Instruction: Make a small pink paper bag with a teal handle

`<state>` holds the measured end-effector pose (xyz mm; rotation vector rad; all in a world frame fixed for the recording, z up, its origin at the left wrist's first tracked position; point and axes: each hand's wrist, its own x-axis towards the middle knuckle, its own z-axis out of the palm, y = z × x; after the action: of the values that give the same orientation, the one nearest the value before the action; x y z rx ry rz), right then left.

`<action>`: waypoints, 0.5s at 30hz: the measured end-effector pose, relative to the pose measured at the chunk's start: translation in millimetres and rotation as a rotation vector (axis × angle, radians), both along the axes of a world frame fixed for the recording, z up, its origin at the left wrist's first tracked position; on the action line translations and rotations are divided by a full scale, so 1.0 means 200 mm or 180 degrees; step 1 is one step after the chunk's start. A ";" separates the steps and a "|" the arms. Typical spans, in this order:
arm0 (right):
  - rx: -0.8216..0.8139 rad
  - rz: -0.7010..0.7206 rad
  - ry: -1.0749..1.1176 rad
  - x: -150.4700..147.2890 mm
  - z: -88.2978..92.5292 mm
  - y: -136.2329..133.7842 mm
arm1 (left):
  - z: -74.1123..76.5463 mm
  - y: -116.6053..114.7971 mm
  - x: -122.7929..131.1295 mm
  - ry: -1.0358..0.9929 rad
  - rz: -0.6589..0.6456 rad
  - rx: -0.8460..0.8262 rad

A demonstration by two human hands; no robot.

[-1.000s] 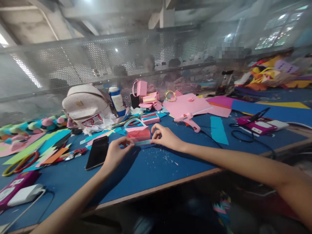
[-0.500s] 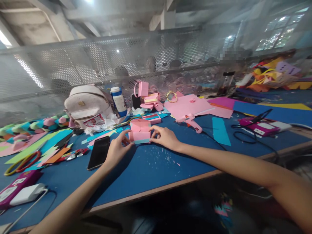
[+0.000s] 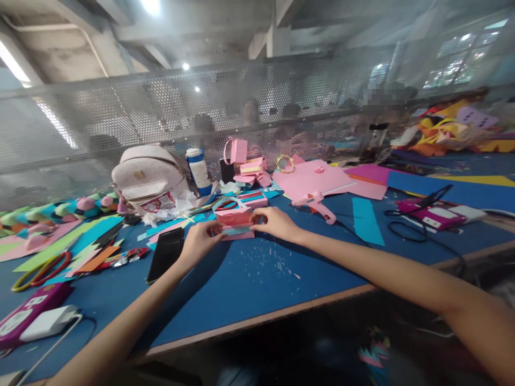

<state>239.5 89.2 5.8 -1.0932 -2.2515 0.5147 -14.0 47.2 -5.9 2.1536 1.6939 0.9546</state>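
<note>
Both my hands pinch a small pink paper bag point(image 3: 235, 221) with a light blue strip along its lower edge and a looped handle on top. It rests low over the blue table point(image 3: 241, 284). My left hand point(image 3: 199, 241) grips its left end with fingers closed. Its right end sits between the closed fingertips of my right hand point(image 3: 276, 222).
A black phone point(image 3: 164, 261) lies left of my left hand. A pink glue gun point(image 3: 316, 202), pink sheets point(image 3: 317, 177), a white backpack point(image 3: 147, 177) and a bottle point(image 3: 199, 170) stand behind. Paper scraps point(image 3: 60, 241) lie at left, chargers and cables point(image 3: 430, 214) at right. People sit behind the mesh screen.
The pink piece was lifted and turned between my hands, then lowered toward the table. My hands moved slightly closer together on it.
</note>
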 end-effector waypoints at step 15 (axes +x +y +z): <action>0.0850 0.0206 -0.0025 -0.04 -0.10 0.09 | -0.02 0.05 -0.04 -0.0292 -0.0264 0.0267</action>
<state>231.6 108.0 -13.8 -0.8908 -2.2887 0.2262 -21.9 57.8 -9.5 2.1777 1.5360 1.1014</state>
